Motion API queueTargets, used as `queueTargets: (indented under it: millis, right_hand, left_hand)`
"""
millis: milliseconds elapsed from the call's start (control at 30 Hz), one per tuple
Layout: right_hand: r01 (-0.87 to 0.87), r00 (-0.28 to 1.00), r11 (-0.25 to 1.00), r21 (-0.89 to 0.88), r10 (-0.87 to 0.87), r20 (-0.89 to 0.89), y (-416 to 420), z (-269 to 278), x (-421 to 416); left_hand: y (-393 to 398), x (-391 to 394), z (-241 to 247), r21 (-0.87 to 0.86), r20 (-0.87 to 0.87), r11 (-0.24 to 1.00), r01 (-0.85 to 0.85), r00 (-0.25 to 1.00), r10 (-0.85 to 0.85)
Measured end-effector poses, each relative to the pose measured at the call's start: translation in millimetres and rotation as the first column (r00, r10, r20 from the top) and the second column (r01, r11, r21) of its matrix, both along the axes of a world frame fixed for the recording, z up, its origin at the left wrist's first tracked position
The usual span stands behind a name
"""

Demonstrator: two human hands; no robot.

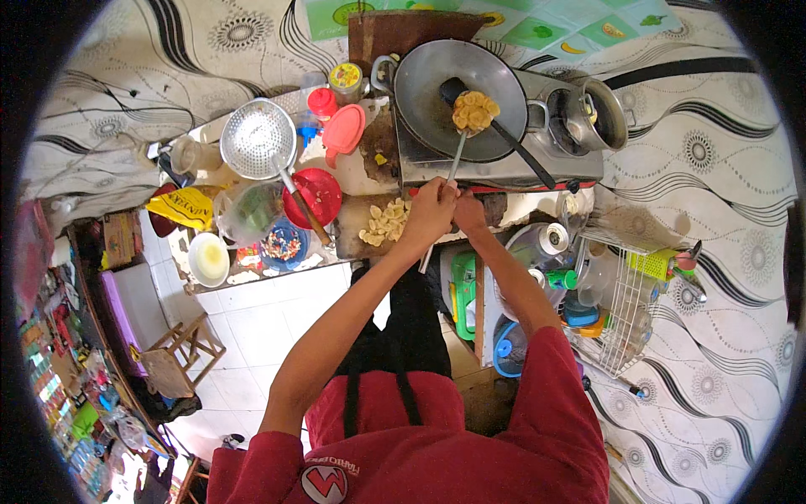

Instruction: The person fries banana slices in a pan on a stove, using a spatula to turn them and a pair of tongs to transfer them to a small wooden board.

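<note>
My left hand [431, 205] grips the long metal handle [458, 157] of a ladle or skimmer. Its head, piled with golden-brown round slices [475, 111], is over the large wok [428, 82]. A black spatula [519, 151] leans in the wok, its blade partly behind the slices and its handle across the rim. My right hand [470, 213] is close beside the left, at the front edge of the gas stove [428, 170]; its fingertips are hidden, so what it touches is unclear. Left of my hands, pale cut slices [385, 222] lie on a wooden board [349, 236].
A perforated metal strainer [258, 135] rests at the left, its wooden handle over a red bowl [321, 195]. A white bowl [209, 259] stands near the counter's edge. A metal pot [601, 113] sits on the right burner. Below right is a wire dish rack [620, 315].
</note>
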State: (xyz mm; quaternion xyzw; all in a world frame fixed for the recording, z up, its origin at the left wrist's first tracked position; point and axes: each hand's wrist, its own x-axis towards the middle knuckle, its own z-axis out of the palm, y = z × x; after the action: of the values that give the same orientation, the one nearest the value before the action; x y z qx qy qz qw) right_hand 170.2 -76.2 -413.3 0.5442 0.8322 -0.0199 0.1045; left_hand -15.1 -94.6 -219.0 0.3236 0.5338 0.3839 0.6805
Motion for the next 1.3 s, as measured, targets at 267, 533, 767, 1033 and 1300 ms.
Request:
queueTargets:
  millis: [267,533,767,1033,1300]
  right_hand:
    - [-0.214,0.976,0.977,0.004,0.214,0.033,10.4,-30.8,11.4]
    - [-0.284,0.952,0.959,-0.008,0.281,-0.123,18.5,-20.5,7.4]
    - [-0.2,0.979,0.979,-0.046,0.201,0.035,22.3,22.1,-13.1]
    - [-0.103,0.938,0.992,-0.071,0.12,0.326,2.5,71.0,-24.9]
    - [-0.093,0.842,0.983,-0.16,0.163,0.514,5.1,57.0,-22.7]
  left_hand:
    - [0.7,-8.6,10.8,0.019,-0.064,0.999,-0.045,0.997,0.046]
    - [8.5,1.6,3.0,0.207,-0.173,0.974,-0.088,0.977,0.124]
    - [10.0,-10.4,20.4,0.201,-0.196,0.976,-0.082,0.973,0.122]
    - [10.6,2.2,7.2,0.365,-0.294,0.928,0.072,0.955,0.041]
    - [17.6,12.7,-18.6,0.423,0.005,0.903,-0.069,0.997,0.074]
